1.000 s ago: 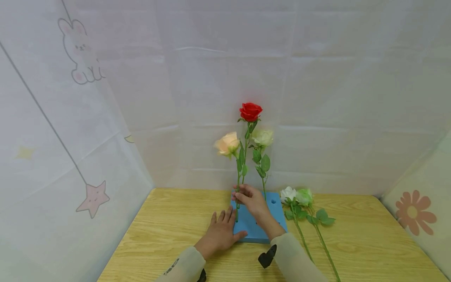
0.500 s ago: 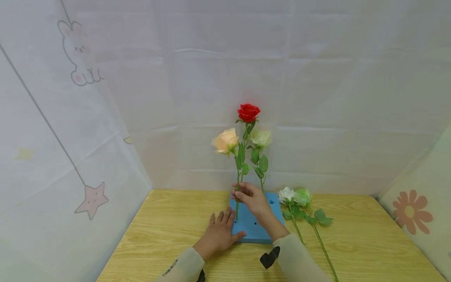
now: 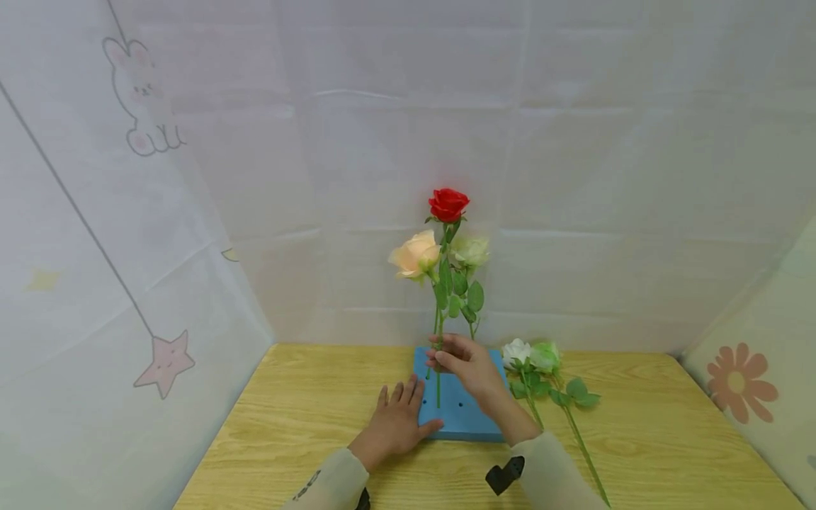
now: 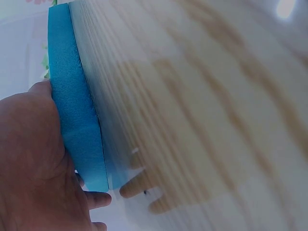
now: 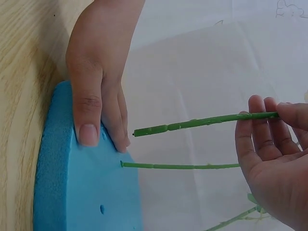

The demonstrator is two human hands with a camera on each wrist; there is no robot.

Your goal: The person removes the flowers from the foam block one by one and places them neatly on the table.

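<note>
The right grip [image 3: 468, 365] pinches the stem of a peach rose [image 3: 416, 255], above a blue block [image 3: 472, 418]. The left grip [image 3: 397, 423], fingers straight, rests against the block.

Five flowers [image 3: 417, 253], one block [image 3: 468, 425]

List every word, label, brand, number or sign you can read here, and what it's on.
No text is readable.
Left sleeve: dark mark, possibly lettering, too small to read.
Blue block, peach rose: no writing visible.
Backdrop: drawings such as a rabbit and star, no words.
</note>
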